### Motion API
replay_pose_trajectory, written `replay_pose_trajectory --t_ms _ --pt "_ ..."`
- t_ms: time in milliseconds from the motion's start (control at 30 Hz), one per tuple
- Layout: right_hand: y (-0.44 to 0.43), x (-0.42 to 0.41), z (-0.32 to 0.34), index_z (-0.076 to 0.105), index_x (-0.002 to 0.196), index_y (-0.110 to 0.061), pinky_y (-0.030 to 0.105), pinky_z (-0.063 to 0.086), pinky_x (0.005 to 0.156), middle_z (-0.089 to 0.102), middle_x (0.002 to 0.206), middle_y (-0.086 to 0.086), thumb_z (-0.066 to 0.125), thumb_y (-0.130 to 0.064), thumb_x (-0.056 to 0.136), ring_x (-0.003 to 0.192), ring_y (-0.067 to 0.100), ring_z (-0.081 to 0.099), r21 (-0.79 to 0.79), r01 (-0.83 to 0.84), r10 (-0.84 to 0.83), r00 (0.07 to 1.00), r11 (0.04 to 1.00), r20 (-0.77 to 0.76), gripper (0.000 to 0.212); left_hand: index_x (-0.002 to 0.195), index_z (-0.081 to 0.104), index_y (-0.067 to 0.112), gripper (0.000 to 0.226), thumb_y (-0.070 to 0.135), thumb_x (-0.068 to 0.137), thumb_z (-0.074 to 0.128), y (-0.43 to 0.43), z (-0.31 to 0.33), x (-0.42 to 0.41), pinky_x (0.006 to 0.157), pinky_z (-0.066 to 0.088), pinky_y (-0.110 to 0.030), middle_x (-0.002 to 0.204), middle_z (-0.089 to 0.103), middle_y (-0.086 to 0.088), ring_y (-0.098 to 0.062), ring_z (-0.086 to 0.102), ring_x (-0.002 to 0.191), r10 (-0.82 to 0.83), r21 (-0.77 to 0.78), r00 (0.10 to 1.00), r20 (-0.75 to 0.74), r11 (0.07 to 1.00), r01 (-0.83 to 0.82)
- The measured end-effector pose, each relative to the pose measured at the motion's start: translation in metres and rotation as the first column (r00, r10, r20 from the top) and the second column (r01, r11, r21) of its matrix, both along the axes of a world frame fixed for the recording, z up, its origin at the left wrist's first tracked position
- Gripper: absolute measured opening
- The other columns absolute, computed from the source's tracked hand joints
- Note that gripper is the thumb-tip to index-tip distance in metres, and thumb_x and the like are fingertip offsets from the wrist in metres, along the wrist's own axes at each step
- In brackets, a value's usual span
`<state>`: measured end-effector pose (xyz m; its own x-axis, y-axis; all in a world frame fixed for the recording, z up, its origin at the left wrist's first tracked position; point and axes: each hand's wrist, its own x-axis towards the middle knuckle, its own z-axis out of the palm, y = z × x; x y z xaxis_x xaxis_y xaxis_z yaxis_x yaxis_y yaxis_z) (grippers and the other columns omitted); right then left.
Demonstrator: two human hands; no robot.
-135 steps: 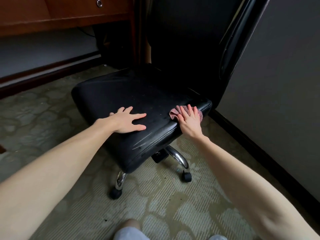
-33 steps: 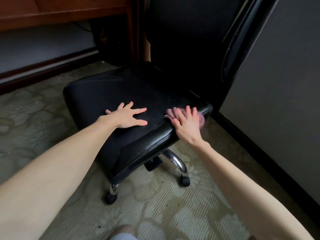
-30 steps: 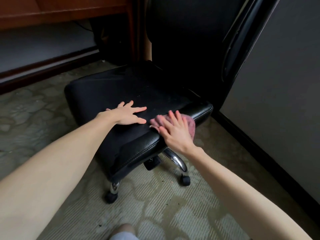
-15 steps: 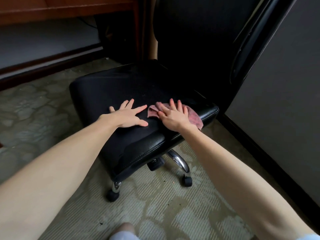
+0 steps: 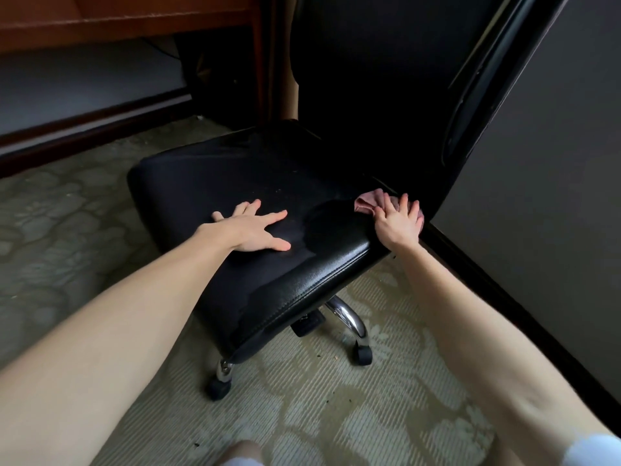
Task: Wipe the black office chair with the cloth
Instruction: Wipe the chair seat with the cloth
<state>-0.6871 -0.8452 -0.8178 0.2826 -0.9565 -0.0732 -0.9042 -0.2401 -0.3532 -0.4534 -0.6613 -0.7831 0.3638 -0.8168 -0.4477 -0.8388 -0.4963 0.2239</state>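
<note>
The black office chair fills the middle of the view, its leather seat facing me and its tall backrest rising at the upper right. My left hand lies flat on the seat near the front edge, fingers spread. My right hand presses flat on a pink cloth at the seat's right rear corner. The cloth bunches out to the left of my fingers and is partly hidden under the palm. A damp-looking sheen shows on the seat between my hands.
A grey wall with a dark baseboard stands close on the chair's right. A wooden desk sits at the upper left behind the chair. Chrome legs with black castors rest on patterned carpet.
My right hand has slid the cloth from beside my left hand to the right, out to the seat's right rear corner. My left hand stays flat in place.
</note>
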Motion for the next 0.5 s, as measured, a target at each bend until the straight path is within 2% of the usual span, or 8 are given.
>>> replay_pose_trajectory --t_ms 133,300,400,500 --pt "0.036 0.007 -0.007 0.025 0.153 -0.036 0.049 -0.004 0.118 0.005 0.164 0.01 0.03 -0.041 0.102 0.149 0.034 -0.007 -0.029 -0.027 0.029 0.996 0.999 0.082 0.052 0.149 0.005 0.057 0.079 0.072 0.086 0.05 0.002 0.008 -0.007 0.113 -0.004 -0.067 0.165 -0.011 -0.003 -0.022 -0.019 0.15 -0.038 -0.007 0.998 0.046 0.999 0.038" --pt "0.152 0.024 -0.013 0.027 0.153 -0.033 0.045 -0.015 0.116 0.005 0.165 0.005 0.03 -0.041 0.103 0.15 0.028 -0.013 -0.129 -0.292 0.31 0.938 0.948 0.157 0.051 0.149 0.008 0.057 0.077 0.073 0.086 0.048 0.002 0.011 -0.008 0.114 0.004 -0.064 0.166 -0.005 -0.003 -0.023 -0.012 0.15 -0.048 0.009 0.994 0.097 0.999 0.047" --pt "0.202 0.026 -0.021 0.02 0.155 -0.033 0.04 -0.018 0.116 0.002 0.165 0.003 0.018 -0.048 0.099 0.149 0.025 -0.018 -0.188 -0.392 0.425 0.885 0.901 0.189 0.058 0.149 0.009 0.057 0.078 0.074 0.085 0.049 0.003 0.011 -0.009 0.113 0.003 -0.065 0.166 -0.005 -0.004 -0.023 -0.012 0.15 -0.05 0.001 0.994 0.099 0.999 0.05" --pt "0.202 0.015 -0.026 0.019 0.155 -0.034 0.033 -0.02 0.116 0.003 0.165 -0.003 0.009 -0.051 0.096 0.149 0.017 -0.019 -0.213 -0.446 0.485 0.852 0.869 0.198 0.062 0.148 0.013 0.058 0.076 0.069 0.085 0.055 0.006 0.008 -0.007 0.113 -0.003 -0.066 0.166 -0.007 -0.002 -0.021 -0.017 0.15 -0.018 -0.026 0.999 0.032 0.999 0.019"
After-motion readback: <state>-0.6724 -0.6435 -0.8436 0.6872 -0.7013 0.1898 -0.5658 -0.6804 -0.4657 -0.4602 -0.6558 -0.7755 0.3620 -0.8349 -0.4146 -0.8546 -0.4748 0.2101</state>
